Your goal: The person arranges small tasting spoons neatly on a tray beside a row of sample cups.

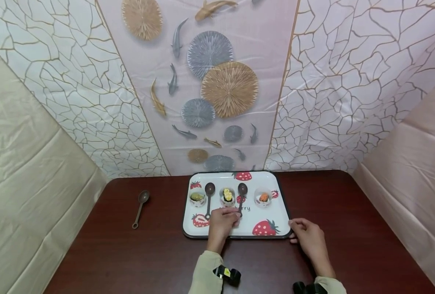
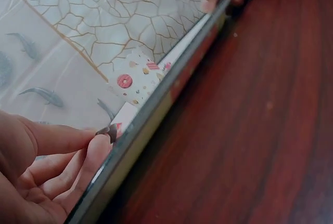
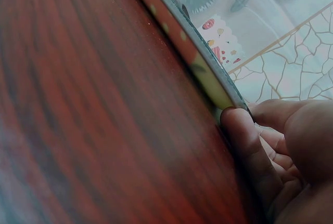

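Observation:
A white strawberry-print tray with a dark rim lies on the table. My left hand reaches over its near edge and pinches the handle end of a dark brown spoon between thumb and index finger, as the left wrist view shows. A second brown spoon lies on the tray to the left. Between and beside the spoons stand three small paper cups, holding green food, yellow food and orange food. At the near right corner, my right hand grips the tray's rim.
Off the tray, a third brown spoon lies at the left of the dark red wooden table. Patterned cloth hangs behind the table, and pale cloth slopes down on both sides.

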Motion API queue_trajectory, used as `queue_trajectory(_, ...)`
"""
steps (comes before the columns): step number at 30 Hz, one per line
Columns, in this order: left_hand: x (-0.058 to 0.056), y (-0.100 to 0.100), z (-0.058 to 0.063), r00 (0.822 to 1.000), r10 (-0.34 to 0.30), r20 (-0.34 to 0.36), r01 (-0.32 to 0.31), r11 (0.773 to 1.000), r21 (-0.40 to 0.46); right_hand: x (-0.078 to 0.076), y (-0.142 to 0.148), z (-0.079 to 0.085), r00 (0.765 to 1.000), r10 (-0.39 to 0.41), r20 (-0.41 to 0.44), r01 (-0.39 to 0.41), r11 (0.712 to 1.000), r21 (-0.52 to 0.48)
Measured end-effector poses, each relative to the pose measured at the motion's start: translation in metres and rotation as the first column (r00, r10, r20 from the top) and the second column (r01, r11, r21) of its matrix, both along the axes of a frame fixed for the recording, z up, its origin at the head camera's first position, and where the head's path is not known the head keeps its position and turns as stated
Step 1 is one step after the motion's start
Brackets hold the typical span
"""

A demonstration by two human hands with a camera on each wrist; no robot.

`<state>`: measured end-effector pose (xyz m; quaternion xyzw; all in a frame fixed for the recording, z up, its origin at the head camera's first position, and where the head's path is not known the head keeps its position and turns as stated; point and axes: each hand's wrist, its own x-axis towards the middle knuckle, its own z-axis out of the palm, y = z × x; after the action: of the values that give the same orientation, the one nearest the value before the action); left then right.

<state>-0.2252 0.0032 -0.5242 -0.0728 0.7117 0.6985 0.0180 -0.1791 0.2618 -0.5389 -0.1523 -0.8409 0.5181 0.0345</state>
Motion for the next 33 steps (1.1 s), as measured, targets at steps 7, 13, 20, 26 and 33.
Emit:
queue_trajectory(7,0.0006,0.0014,-0.0013,0.999,0.017,-0.035,-0.024,0.980,-0.197,-0.0005,0.0000,0.0011,1.000,0.003,0.002,-0.003,1.000,-0.005)
queue_trajectory(13,0.0016,0.0040,-0.0034,0.996,0.051,-0.069,-0.069,0.955,-0.290,-0.0003,-0.0002,0.0017,1.000,0.002,-0.006,-0.002,1.000,-0.008)
queue_trajectory(20,0.0032,0.0058,-0.0029,0.980,0.135,-0.144,-0.178,0.919,-0.352,0.0007,-0.0003,0.0015,1.000,0.004,-0.007,-0.004,1.000,-0.012)
queue_trajectory(26,0.0026,0.0069,-0.0031,0.979,0.148,-0.139,-0.185,0.933,-0.309,0.0004,0.0005,0.0000,1.000,0.003,-0.009,-0.003,1.000,-0.004)
queue_trajectory(33,0.0032,0.0081,-0.0007,0.989,0.108,-0.103,-0.137,0.927,-0.349,-0.0008,0.0000,0.0002,1.000,0.002,-0.004,-0.002,1.000,-0.008)
